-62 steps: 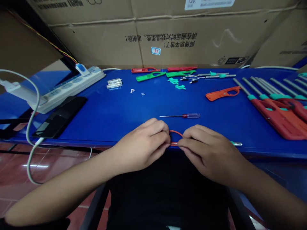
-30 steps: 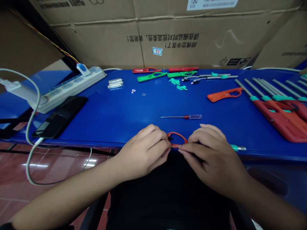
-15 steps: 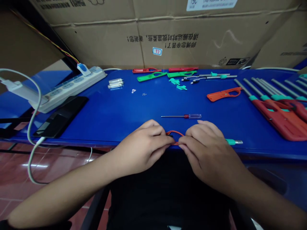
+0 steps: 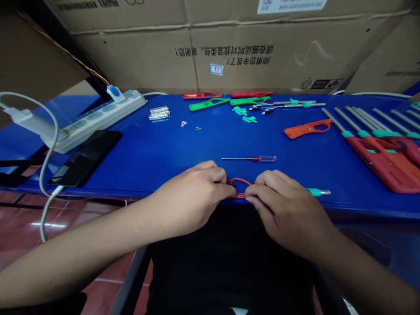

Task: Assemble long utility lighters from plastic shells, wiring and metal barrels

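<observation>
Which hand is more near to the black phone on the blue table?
The left hand is nearer: it is to the right of the black phone, apart from it. The right hand is farther, on the other side of the red plastic loop.

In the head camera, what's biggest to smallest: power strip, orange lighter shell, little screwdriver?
White plastic power strip, largest.
Orange plastic lighter shell and thin clear-handled screwdriver: too alike to rank; screwdriver looks longer, shell wider.
</observation>
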A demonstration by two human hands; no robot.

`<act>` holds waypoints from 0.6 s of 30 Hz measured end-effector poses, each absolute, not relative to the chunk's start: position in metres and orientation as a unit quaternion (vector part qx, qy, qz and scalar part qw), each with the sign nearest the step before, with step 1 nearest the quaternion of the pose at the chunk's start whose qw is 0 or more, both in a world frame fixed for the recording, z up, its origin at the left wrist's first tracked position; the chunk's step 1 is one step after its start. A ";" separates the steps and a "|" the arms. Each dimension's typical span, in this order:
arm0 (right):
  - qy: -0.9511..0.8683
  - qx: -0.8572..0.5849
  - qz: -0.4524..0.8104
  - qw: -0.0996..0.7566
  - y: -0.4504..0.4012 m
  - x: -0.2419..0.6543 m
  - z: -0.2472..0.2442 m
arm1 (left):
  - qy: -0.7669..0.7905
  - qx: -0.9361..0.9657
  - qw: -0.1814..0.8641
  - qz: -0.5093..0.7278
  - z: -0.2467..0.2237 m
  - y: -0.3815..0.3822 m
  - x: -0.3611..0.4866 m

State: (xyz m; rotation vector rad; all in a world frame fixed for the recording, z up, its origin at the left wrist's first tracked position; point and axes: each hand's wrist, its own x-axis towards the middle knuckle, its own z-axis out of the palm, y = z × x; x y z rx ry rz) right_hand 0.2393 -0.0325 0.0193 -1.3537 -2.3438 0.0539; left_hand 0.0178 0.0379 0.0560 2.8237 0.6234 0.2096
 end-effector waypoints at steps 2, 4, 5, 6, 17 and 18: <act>-0.847 -0.488 0.015 0.211 -0.032 0.239 0.019 | 0.206 0.971 0.103 0.066 0.057 0.040 0.017; -0.847 -0.488 0.014 0.209 -0.031 0.239 0.019 | 0.183 0.978 0.081 0.059 0.057 0.042 0.017; -0.848 -0.487 0.014 0.208 -0.031 0.239 0.019 | 0.171 0.981 0.072 0.056 0.057 0.042 0.016; -0.849 -0.486 0.015 0.207 -0.030 0.239 0.018 | 0.162 0.983 0.064 0.056 0.056 0.043 0.016; -0.854 -0.472 0.123 0.184 -0.022 0.244 0.024 | 0.171 0.971 0.063 0.154 0.033 0.034 0.005; -0.854 -0.469 0.126 0.188 -0.022 0.244 0.025 | 0.173 0.970 0.070 0.156 0.032 0.035 0.004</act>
